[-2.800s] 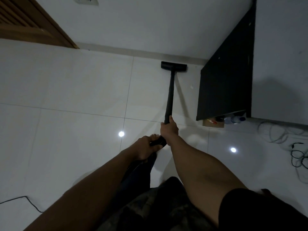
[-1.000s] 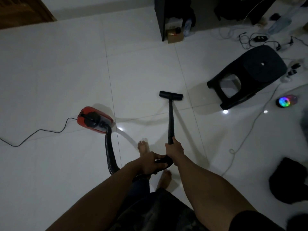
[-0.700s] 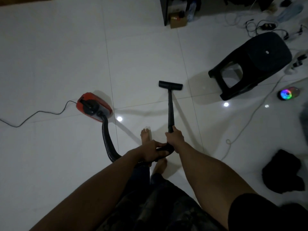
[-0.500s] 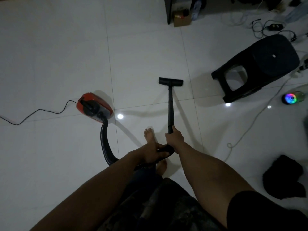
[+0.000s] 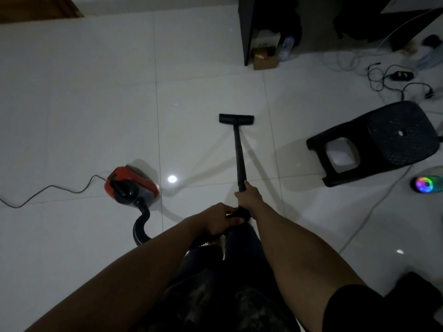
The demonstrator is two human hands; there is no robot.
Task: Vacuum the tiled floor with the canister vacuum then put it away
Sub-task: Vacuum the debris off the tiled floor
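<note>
The canister [image 5: 130, 188] sits on the tiled floor [image 5: 96, 104] and serves as the reference point. Its cord [image 5: 48, 190] runs away to the left, and its hose [image 5: 141, 226] leaves the near end and curls right toward the operator. This layout keeps both lines clear of the cleaning path. To the right of the canister, the wand [image 5: 239, 159] slopes forward and down. The nozzle [image 5: 236, 119] lies flat on a tile, right of the canister and beyond it. The hands are apart but close, one behind the other on the same tool. The right hand [image 5: 248, 194] is wrapped round the wand shaft to steer and press. The left hand [image 5: 219, 219] grips the handle [image 5: 237, 213] at the hose end, nearer the body, to drive the stroke. This two-point hold probably keeps the nozzle square to the floor. The task is judged to be at the vacuuming stage, since the canister is not yet put away. Far right of the canister stand a black stool [image 5: 383, 144] and a small coloured light [image 5: 426, 184]. Loose cables [image 5: 395, 77] lie beyond them. A stroke in that direction risks snagging a cable or striking the stool. Open floor left of the canister and beyond it appears simpler to cover.
</note>
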